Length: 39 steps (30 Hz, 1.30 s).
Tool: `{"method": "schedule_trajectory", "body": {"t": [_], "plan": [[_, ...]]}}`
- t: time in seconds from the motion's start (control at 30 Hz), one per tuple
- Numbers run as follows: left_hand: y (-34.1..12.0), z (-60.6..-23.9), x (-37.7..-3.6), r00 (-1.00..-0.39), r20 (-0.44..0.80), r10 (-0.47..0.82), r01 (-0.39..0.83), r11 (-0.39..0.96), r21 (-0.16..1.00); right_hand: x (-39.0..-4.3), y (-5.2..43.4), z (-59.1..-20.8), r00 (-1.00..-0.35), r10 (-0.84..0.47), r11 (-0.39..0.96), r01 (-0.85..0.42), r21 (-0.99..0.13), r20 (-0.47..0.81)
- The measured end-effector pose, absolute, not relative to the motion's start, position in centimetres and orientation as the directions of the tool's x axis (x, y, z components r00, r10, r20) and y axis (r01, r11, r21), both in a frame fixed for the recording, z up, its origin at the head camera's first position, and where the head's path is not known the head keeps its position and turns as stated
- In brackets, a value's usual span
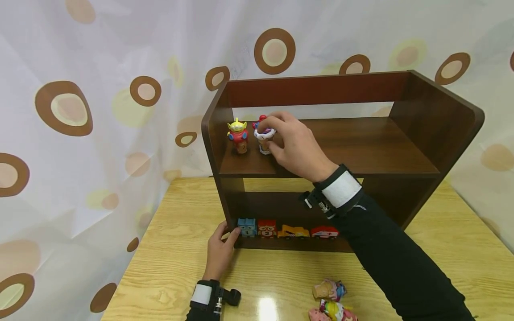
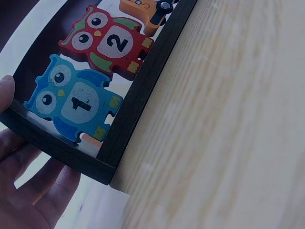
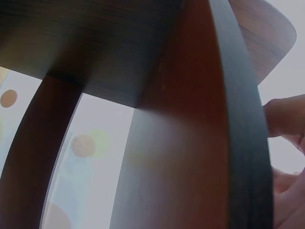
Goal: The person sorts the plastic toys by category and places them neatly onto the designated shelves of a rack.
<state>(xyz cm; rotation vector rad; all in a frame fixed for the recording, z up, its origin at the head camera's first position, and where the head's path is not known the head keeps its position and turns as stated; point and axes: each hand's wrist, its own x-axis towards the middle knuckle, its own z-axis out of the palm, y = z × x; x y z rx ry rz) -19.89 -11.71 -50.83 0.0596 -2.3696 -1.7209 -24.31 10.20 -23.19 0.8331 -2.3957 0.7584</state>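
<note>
- The right hand (image 1: 291, 147) reaches onto the upper board of the dark wooden shelf (image 1: 437, 133), its fingers curled round a small red-and-white figure (image 1: 263, 133) that stands upright on that board, near the left end.
- Just beside that figure, to its left and apart from it, stands a green alien figure (image 1: 238, 133) in a red and blue outfit, close to the shelf's left wall.
- The left hand (image 1: 220, 249) rests on the wooden table (image 1: 168, 249) at the shelf's lower left corner, thumb and fingers touching the corner edge; the fingers look relaxed rather than clenched (the left wrist view shows them lying straight against the dark edge).
- On the lower board stand four flat toy pieces in a row: a blue owl (image 1: 246, 227) marked 1, a red owl (image 1: 267, 228) marked 2, a yellow vehicle (image 1: 293, 232) and a red-and-white vehicle (image 1: 324, 232).
- The blue owl is the piece nearest the left hand.
- On the table in front of the shelf, near the right sleeve, lies a small heap of colourful figures (image 1: 331, 301).
- Behind the table hangs a white curtain (image 1: 100, 111) with brown rings.
- The right wrist view shows only the shelf's boards from close up and a fingertip at its edge.
</note>
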Motion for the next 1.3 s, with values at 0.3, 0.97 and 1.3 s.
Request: {"method": "schedule_trajectory", "body": {"t": [0.3,0.97,1.3], "plan": [[-11.8,-51.0,-19.7,-0.977,0.147,-0.155,0.093,0.31,0.946,-24.1,10.4,-23.3,-0.679,-0.429,0.648,-0.691,-0.32,0.596],[-12.3,-51.5,-19.8,-0.971,0.188,-0.144,0.132,0.33,0.935,-16.7,12.3,-23.2,-0.347,-0.422,0.557,-0.828,-0.063,0.838],[-12.9,-51.3,-19.5,-0.972,0.163,-0.17,0.098,0.339,0.936,-14.0,14.4,-29.3,-0.408,-0.584,0.453,-0.881,-0.135,0.702]]}}
